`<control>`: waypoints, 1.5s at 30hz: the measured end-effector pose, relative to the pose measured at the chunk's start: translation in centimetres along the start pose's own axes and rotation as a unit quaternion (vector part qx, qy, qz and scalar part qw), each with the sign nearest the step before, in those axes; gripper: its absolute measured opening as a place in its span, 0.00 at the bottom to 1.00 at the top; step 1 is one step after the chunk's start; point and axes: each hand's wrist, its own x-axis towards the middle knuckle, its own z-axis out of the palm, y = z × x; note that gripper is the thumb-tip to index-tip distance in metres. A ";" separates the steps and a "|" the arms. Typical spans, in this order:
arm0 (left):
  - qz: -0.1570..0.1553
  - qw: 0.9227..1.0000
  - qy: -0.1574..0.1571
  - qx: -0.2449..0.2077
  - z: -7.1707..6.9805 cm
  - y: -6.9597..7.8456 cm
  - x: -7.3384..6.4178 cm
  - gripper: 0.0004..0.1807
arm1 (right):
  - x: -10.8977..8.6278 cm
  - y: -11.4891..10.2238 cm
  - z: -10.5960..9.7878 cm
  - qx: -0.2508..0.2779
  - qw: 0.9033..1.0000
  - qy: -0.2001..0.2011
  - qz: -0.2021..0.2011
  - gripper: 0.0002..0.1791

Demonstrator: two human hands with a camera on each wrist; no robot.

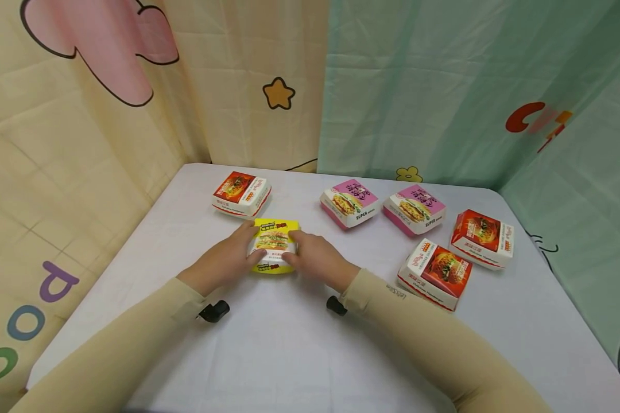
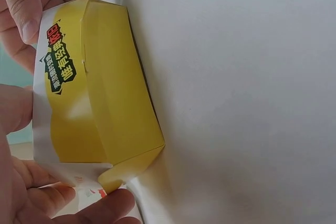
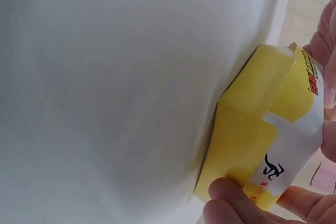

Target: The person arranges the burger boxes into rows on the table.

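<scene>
A yellow-and-white burger box point(image 1: 272, 245) with a burger picture on its lid sits between both hands, left of the table's middle. My left hand point(image 1: 226, 259) grips its left side, and my right hand point(image 1: 320, 261) grips its right side. Both thumbs lie over the lid. In the left wrist view, the closed burger box point(image 2: 113, 93) has its yellow base just at the cloth; whether it touches all along cannot be told. In the right wrist view, fingers point(image 3: 231, 200) press the box's side wall. Just behind the left fingertips stands a red-and-white burger box point(image 1: 241, 195).
Two pink-and-white burger boxes point(image 1: 350, 203) stand side by side at the back, right of the hands. Farther right are two more red-and-white burger boxes point(image 1: 436, 274), one near the right forearm. A white cloth covers the table point(image 1: 268, 355); printed curtains point(image 1: 418, 86) hang around it.
</scene>
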 end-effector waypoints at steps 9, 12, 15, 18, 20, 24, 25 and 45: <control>0.008 1.000 0.006 -0.004 0.1 -0.3 -1.5 0.42 | -0.9 -0.7 0.4 -0.003 1.000 -0.006 -0.008 0.37; 0.013 1.000 0.009 -0.001 0.2 -0.4 -1.8 0.41 | -1.2 -0.8 0.6 -0.010 1.000 -0.004 -0.014 0.36; 0.015 1.000 0.012 0.001 0.2 -0.5 -2.1 0.41 | -1.4 -1.0 0.8 -0.015 1.000 -0.006 -0.014 0.37; 0.017 1.000 0.015 -0.002 0.1 -0.5 -2.4 0.41 | -1.6 -1.1 0.8 -0.014 1.000 -0.006 -0.012 0.37; 0.018 1.000 0.017 -0.005 0.1 -0.5 -2.5 0.41 | -1.7 -1.1 0.8 -0.015 1.000 -0.005 -0.014 0.37; 0.023 0.999 0.021 -0.007 -0.1 -0.5 -2.8 0.41 | -2.0 -1.3 0.8 -0.018 1.000 -0.004 -0.018 0.37; 0.024 0.999 0.022 -0.006 -0.1 -0.5 -2.8 0.41 | -2.0 -1.4 0.8 -0.020 1.000 -0.004 -0.019 0.36; 0.040 0.998 0.041 0.003 -0.7 -0.5 -3.4 0.38 | -2.4 -1.6 0.4 -0.046 0.999 -0.007 -0.023 0.36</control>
